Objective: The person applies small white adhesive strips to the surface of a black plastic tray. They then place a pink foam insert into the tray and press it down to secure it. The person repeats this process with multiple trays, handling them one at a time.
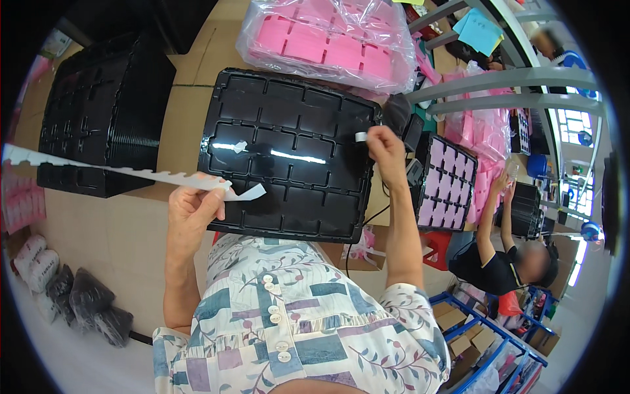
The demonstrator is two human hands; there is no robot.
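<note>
A black plastic tray (259,108) with a grid of shallow compartments lies in front of me, glossy with light reflections. My left hand (189,217), fingers pinched, holds a long white paper strip (98,164) with a notched edge over the tray's near left corner. One end of the strip curls over the tray; the rest runs off to the left. My right hand (387,154) pinches a small white piece (361,136), like a label, at the tray's right edge. A small pale patch shows on the tray's left; I cannot tell whether it is a sticker or glare.
Stacked black trays (79,118) stand at the left. A clear bag of pink pieces (321,43) lies beyond my tray. To the right are a black tray with pink squares (449,180), grey metal bars (505,80) and another person (492,266) at work. Dark bags (95,302) sit at lower left.
</note>
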